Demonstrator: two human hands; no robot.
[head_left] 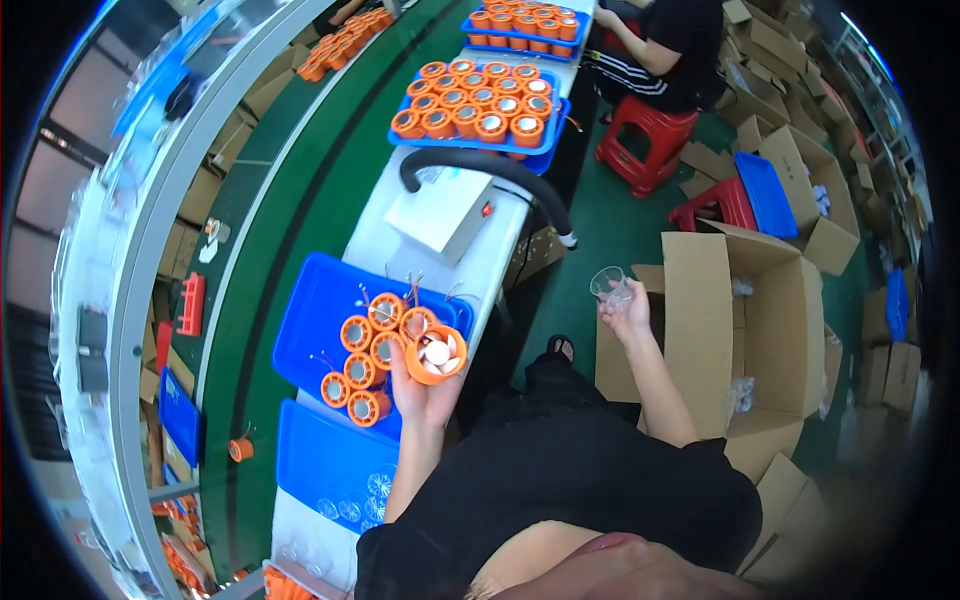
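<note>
Left hand (420, 385) grips an orange spool (436, 353) above the blue tray (310, 310), right hand (628, 312) pinches a clear cap (609, 285) over the open box (760, 330); either loose hold risks a drop.

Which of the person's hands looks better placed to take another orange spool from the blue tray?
Probably the left hand: though holding an orange spool, it hovers at the blue tray. The right hand holds a clear cup by the cardboard box.
</note>
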